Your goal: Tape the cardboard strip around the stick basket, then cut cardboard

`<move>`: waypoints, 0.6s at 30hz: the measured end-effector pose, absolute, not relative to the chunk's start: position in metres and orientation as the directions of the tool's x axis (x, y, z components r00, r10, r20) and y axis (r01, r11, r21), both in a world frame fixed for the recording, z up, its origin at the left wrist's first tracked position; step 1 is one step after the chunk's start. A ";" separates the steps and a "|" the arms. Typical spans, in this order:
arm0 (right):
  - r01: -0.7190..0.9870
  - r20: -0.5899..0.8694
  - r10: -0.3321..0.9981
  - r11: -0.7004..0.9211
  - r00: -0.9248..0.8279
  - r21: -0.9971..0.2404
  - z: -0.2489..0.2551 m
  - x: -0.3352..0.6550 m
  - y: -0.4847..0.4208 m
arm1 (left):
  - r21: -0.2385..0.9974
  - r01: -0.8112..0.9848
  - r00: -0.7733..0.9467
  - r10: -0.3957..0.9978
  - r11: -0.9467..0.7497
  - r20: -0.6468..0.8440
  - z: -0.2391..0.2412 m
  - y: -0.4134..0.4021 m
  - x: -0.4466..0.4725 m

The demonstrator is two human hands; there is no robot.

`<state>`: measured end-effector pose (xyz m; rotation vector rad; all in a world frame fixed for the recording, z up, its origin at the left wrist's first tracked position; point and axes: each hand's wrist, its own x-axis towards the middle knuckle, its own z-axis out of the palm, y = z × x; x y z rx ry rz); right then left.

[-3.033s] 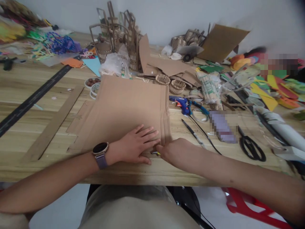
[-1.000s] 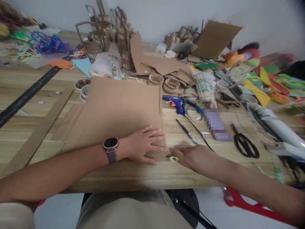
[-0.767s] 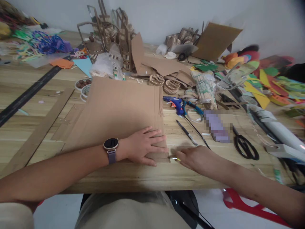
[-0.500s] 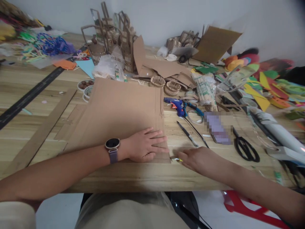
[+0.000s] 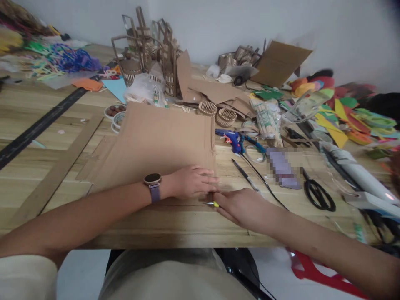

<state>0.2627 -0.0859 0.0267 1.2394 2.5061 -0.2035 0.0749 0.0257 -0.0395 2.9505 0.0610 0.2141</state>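
Note:
A large brown cardboard sheet [image 5: 162, 141] lies flat on the wooden table in front of me. Pressed on its lower right part is my left hand [image 5: 193, 182], open, fingers stretched out to the right. My right hand [image 5: 239, 206] is closed round a yellow utility knife [image 5: 215, 203], most of which the fingers hide. Its metal tip points left, over the sheet's near right edge, just below my left fingertips. To the right of the sheet are a blue glue gun [image 5: 230, 139] and a black pen [image 5: 243, 173].
Black scissors [image 5: 318, 195] and a blurred-out phone [image 5: 283, 168] lie at right. A cardboard strip [image 5: 59, 166] and a long black ruler [image 5: 40, 129] are on the left. Small woven baskets [image 5: 226, 117], bagged sticks [image 5: 265, 118] and coloured craft pieces stand behind.
My right hand has moved left with the utility knife, from the sheet's corner to over its near edge. My left hand's fingers have drawn closer together.

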 end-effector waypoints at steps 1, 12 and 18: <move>0.779 -0.361 0.737 0.626 -0.572 0.044 0.025 0.254 -0.085 | 0.181 0.022 0.990 0.047 -0.983 0.136 -0.040 0.025 0.075; 0.718 -0.395 0.699 0.684 -0.596 0.126 0.022 0.228 -0.078 | 0.206 0.029 0.991 0.055 -0.978 0.121 -0.041 0.024 0.077; 0.683 -0.440 0.686 0.704 -0.580 0.197 0.027 0.222 -0.078 | 0.207 0.003 0.988 0.036 -0.978 0.152 -0.044 0.025 0.077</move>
